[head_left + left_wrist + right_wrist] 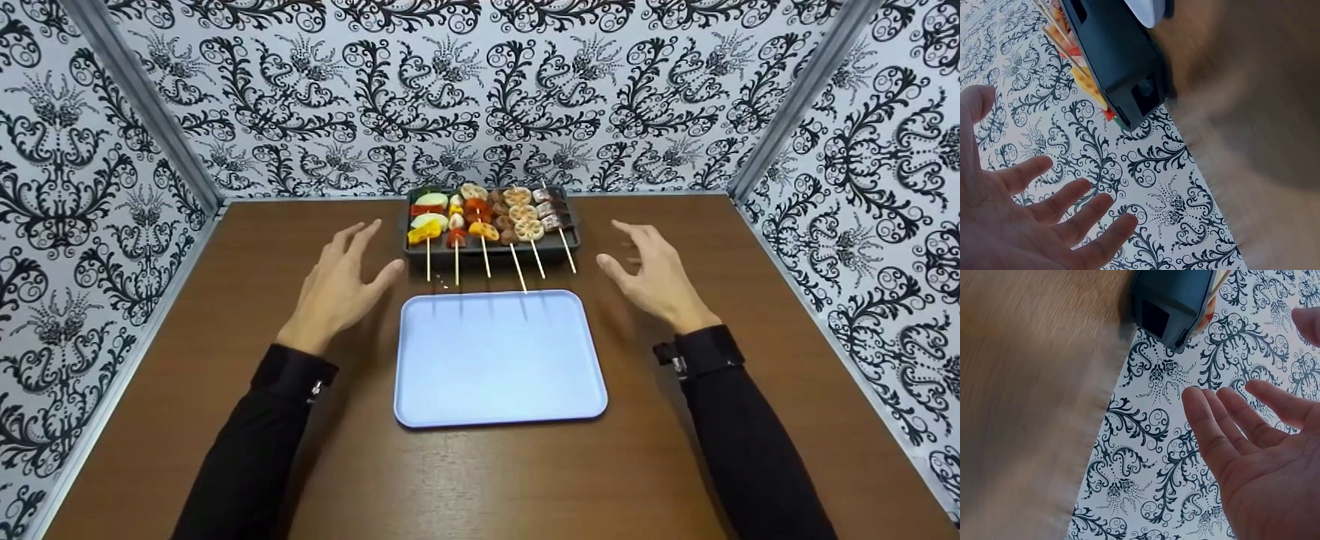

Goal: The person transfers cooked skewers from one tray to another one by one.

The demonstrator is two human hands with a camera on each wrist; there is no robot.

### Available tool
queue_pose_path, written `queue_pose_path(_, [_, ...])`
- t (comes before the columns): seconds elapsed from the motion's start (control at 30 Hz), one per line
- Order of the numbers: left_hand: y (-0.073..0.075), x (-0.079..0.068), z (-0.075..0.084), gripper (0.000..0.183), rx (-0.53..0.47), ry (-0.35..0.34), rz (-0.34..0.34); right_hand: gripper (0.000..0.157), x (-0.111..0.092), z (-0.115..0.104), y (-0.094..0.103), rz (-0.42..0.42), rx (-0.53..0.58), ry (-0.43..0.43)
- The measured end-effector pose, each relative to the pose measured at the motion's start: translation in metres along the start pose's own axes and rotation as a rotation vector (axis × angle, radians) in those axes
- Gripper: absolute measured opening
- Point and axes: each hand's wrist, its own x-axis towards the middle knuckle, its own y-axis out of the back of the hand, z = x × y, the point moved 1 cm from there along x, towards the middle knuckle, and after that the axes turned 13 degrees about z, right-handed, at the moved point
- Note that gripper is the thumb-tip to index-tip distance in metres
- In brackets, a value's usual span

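The site is a partitioned booth, resembling a test or recording station in a lab or studio; the exact type cannot be determined. White panels (480, 97) printed with black scrollwork enclose the brown tabletop (480, 480) at the back, left and right. Grey posts (142, 105) mark both rear corners. Pale strips (146, 337) border the tabletop's sides.

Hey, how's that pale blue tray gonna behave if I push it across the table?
The pale blue tray looks thin and one-piece, so it's probably fairly stiff and light. Lying flat on the smooth-looking brown table, it would likely slide rather than tip.
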Motion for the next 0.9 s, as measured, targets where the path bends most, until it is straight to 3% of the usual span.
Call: queue_pose_path(0.9, [-0.009,0.007,0.024,0.079,-0.066,-0.02,0.022,0.061,0.005,-0.014,-0.029,0.032,0.068,0.002])
